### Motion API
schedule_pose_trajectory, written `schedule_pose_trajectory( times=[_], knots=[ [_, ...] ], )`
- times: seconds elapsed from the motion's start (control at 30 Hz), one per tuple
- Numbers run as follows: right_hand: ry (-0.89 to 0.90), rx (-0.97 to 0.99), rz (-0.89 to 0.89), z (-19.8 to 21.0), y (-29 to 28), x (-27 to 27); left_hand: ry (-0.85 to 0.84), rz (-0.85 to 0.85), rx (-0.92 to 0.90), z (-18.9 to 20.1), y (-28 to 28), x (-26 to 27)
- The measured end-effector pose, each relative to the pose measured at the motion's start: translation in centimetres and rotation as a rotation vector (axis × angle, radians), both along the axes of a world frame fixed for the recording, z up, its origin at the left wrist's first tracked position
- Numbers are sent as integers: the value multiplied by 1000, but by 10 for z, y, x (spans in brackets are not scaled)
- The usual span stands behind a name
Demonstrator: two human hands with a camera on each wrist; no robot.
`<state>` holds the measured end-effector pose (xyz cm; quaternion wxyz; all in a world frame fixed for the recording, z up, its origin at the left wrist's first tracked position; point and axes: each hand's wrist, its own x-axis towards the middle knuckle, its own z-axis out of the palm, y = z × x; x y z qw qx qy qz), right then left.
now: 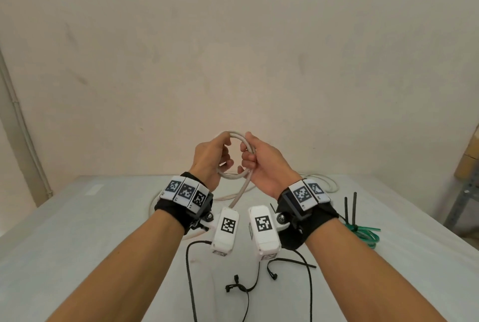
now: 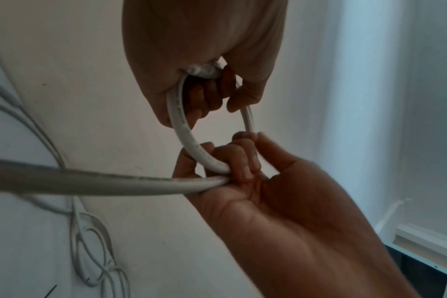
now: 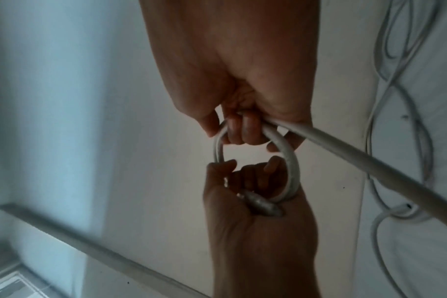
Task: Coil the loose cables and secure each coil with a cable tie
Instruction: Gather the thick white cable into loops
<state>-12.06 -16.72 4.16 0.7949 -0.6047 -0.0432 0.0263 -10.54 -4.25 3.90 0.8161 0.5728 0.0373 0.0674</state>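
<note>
Both hands are raised above the table (image 1: 90, 231) and hold a small loop of white cable (image 1: 232, 177). My left hand (image 1: 224, 153) grips the loop's left side, with the cable's plug end (image 2: 204, 69) tucked in its palm. My right hand (image 1: 246, 158) curls its fingers round the right side, where the loop crosses the tail. The tail (image 1: 239, 192) drops from the right hand to the table. In the left wrist view the loop (image 2: 184, 131) runs between the left hand (image 2: 207, 96) and the right hand (image 2: 242, 159). Black cable ties (image 1: 237, 286) lie near the front.
The rest of the white cable (image 1: 329, 184) lies in loose curves at the back of the table, seen too in the right wrist view (image 3: 396, 100). A green cable coil (image 1: 368, 233) with black ties lies at the right. A metal shelf (image 1: 464, 199) stands past the right edge. A wall is behind.
</note>
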Motion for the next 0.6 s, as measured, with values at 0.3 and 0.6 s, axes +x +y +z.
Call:
schedule_pose_trajectory(
  times=[0.3, 0.6],
  knots=[
    [-2, -40, -78, 2, -11, 4, -48, -128, 702, 4, 17, 6],
    [-62, 6, -93, -1, -13, 6, 187, -186, 1058, 9, 45, -20]
  ],
)
